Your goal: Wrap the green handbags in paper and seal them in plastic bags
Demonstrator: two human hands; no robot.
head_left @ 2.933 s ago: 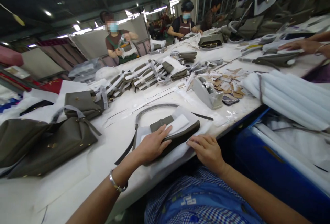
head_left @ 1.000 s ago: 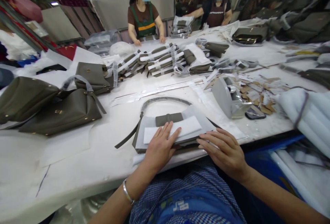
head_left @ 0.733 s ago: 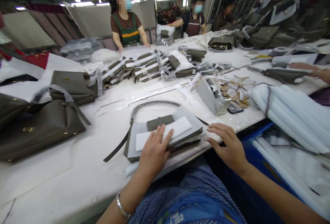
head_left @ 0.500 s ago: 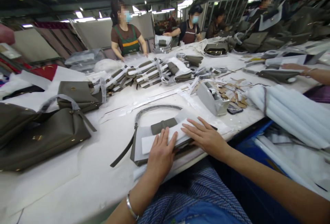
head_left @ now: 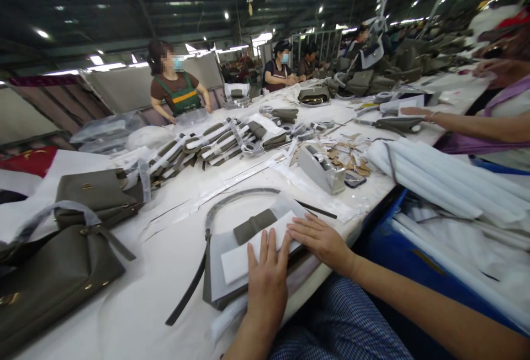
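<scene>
Flat olive bag (head_left: 232, 288) lies at the near edge of the white table (head_left: 136, 294), wrapped in grey sheet, with a white foam strip (head_left: 248, 252) across its top and its strap (head_left: 232, 200) arching away towards the table's middle. Left hand (head_left: 267, 277) lies flat, fingers extended, palm down on the foam strip. Right hand (head_left: 321, 238) also lies flat and extended, on the bag's right end, just beside the left. Neither hand grips anything. A grey tape dispenser (head_left: 321, 168) stands beyond on the right. Two olive handbags (head_left: 66, 260) sit well to the left. White foam rolls (head_left: 439, 178) lie at right.
</scene>
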